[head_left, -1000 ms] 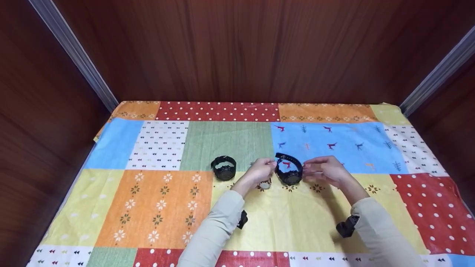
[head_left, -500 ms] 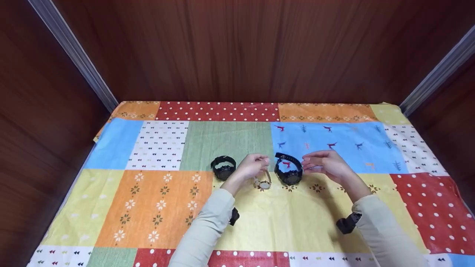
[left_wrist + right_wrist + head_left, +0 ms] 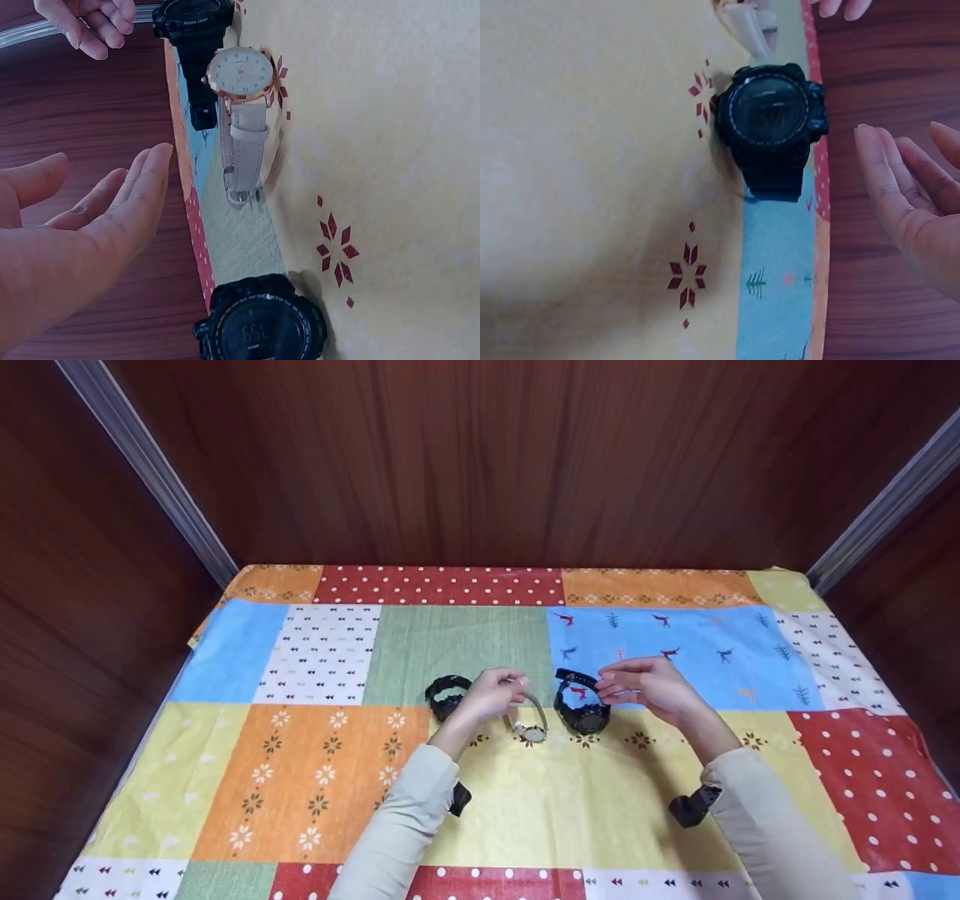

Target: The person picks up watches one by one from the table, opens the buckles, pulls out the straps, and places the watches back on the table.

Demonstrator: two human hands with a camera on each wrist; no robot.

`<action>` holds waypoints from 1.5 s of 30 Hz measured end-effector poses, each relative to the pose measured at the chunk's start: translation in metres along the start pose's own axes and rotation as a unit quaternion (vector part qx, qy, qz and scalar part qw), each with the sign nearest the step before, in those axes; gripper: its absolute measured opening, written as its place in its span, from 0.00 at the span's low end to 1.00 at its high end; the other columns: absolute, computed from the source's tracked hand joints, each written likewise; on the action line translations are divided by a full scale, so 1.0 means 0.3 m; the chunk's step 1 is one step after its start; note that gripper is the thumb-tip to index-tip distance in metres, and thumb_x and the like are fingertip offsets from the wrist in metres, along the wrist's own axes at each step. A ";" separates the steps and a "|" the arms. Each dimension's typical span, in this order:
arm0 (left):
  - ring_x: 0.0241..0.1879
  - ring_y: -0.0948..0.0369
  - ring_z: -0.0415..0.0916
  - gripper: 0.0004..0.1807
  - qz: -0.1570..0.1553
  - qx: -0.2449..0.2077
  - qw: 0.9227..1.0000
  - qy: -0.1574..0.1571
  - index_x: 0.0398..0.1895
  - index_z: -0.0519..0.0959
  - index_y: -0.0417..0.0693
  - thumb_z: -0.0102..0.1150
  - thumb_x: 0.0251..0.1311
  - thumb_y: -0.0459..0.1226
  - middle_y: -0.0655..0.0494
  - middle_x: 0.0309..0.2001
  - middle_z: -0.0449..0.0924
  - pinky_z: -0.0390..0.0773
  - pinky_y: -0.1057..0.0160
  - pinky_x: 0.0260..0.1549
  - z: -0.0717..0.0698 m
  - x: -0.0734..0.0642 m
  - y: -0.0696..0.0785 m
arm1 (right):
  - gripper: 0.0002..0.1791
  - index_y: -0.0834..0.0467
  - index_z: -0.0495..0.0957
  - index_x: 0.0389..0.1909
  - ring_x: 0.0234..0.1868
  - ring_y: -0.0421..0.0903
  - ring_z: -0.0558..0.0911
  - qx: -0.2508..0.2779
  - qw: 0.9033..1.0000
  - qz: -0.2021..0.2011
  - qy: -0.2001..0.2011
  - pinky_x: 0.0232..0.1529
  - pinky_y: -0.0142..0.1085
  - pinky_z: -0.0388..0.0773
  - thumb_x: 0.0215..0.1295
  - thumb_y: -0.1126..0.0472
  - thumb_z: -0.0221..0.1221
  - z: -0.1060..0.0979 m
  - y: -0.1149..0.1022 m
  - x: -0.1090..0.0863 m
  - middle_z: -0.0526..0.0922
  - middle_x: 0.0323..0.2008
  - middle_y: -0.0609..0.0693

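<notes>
One pale watch [image 3: 240,73] sits between two black watches [image 3: 770,112] on patchwork cloth [image 3: 585,802]; near them hover the left hand [image 3: 487,695] and right hand [image 3: 654,687], thumbs apart from relaxed fingers.

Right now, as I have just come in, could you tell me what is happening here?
A person's left hand is near the middle white watch and the left black watch. The right hand is by the right black watch. All three are on a patchwork cloth; neither hand seems to hold anything.
</notes>
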State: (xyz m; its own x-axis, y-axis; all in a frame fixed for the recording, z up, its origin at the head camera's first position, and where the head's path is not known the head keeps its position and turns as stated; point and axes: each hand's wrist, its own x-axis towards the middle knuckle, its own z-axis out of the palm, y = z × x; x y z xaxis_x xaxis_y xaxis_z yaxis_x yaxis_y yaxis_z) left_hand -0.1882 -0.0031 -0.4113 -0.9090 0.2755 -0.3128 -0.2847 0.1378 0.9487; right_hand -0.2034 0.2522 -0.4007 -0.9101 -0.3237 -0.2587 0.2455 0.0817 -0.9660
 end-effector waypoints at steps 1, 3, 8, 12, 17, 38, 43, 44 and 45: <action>0.52 0.45 0.69 0.20 -0.001 0.000 1.000 0.002 0.58 0.67 0.33 0.45 0.66 0.35 0.37 0.52 0.71 0.71 0.51 0.50 -0.003 -0.002 0.000 | 0.16 0.76 0.69 0.49 0.39 0.55 0.81 0.000 1.000 0.001 0.002 0.46 0.46 0.75 0.65 0.69 0.51 0.005 -0.003 0.001 0.80 0.38 0.66; 0.52 0.45 0.69 0.20 -0.001 -0.001 1.000 0.005 0.58 0.67 0.33 0.45 0.66 0.35 0.37 0.52 0.71 0.71 0.52 0.50 -0.009 -0.004 -0.001 | 0.17 0.77 0.68 0.51 0.39 0.55 0.81 -0.004 1.000 0.000 -0.001 0.46 0.46 0.75 0.65 0.69 0.50 0.015 -0.008 0.004 0.80 0.37 0.65; 0.51 0.47 0.71 0.19 0.003 0.003 1.000 0.015 0.57 0.68 0.33 0.46 0.66 0.35 0.37 0.51 0.71 0.71 0.52 0.50 -0.023 -0.010 -0.004 | 0.18 0.79 0.66 0.51 0.39 0.54 0.81 -0.001 1.000 -0.004 -0.015 0.46 0.45 0.75 0.65 0.69 0.50 0.041 -0.016 0.011 0.81 0.34 0.60; 0.51 0.46 0.70 0.19 -0.001 -0.006 1.000 0.019 0.57 0.68 0.32 0.46 0.66 0.35 0.37 0.51 0.71 0.72 0.53 0.48 -0.035 -0.018 -0.004 | 0.17 0.78 0.67 0.50 0.40 0.56 0.80 0.013 1.000 -0.003 -0.024 0.47 0.47 0.74 0.64 0.70 0.50 0.057 -0.022 0.016 0.81 0.34 0.61; 0.50 0.46 0.71 0.19 -0.004 -0.003 0.999 0.033 0.56 0.69 0.33 0.47 0.66 0.35 0.36 0.50 0.72 0.73 0.55 0.47 -0.062 -0.030 0.001 | 0.19 0.80 0.65 0.51 0.40 0.54 0.81 0.008 1.000 -0.004 -0.030 0.47 0.47 0.74 0.64 0.70 0.51 0.072 -0.025 0.022 0.80 0.36 0.64; 0.48 0.45 0.72 0.17 -0.003 0.033 0.995 0.092 0.52 0.71 0.30 0.47 0.65 0.34 0.36 0.47 0.74 0.76 0.56 0.43 -0.173 -0.098 0.005 | 0.19 0.83 0.64 0.50 0.35 0.53 0.82 -0.014 0.999 -0.004 -0.047 0.45 0.46 0.76 0.63 0.73 0.49 0.159 -0.026 0.057 0.80 0.35 0.65; 0.43 0.47 0.75 0.15 0.004 0.028 0.993 0.116 0.49 0.72 0.28 0.47 0.64 0.33 0.38 0.40 0.76 0.78 0.58 0.38 -0.195 -0.102 -0.005 | 0.17 0.82 0.66 0.49 0.35 0.53 0.82 -0.016 0.999 0.001 -0.052 0.46 0.46 0.75 0.63 0.73 0.49 0.178 -0.024 0.065 0.81 0.31 0.59; 0.40 0.48 0.75 0.15 0.005 0.026 0.992 0.121 0.48 0.72 0.28 0.48 0.64 0.33 0.39 0.39 0.76 0.78 0.59 0.37 -0.199 -0.103 -0.007 | 0.17 0.81 0.66 0.49 0.35 0.53 0.82 -0.017 0.998 0.000 -0.052 0.45 0.47 0.75 0.63 0.73 0.49 0.182 -0.022 0.067 0.81 0.31 0.58; 0.38 0.50 0.75 0.15 0.005 0.023 0.992 0.126 0.47 0.72 0.28 0.48 0.64 0.32 0.39 0.38 0.76 0.78 0.60 0.36 -0.203 -0.103 -0.009 | 0.17 0.81 0.66 0.49 0.35 0.53 0.82 -0.017 0.998 0.000 -0.054 0.45 0.47 0.75 0.63 0.73 0.49 0.187 -0.021 0.069 0.81 0.31 0.59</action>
State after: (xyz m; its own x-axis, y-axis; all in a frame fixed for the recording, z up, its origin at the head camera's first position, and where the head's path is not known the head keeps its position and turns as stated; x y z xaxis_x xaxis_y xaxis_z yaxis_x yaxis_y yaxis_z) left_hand -0.1779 -0.0700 -0.4014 -0.9608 0.0314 -0.2756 -0.2656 0.1816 0.9468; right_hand -0.2051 0.1922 -0.3996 -0.8684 -0.4230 -0.2587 0.2328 0.1128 -0.9660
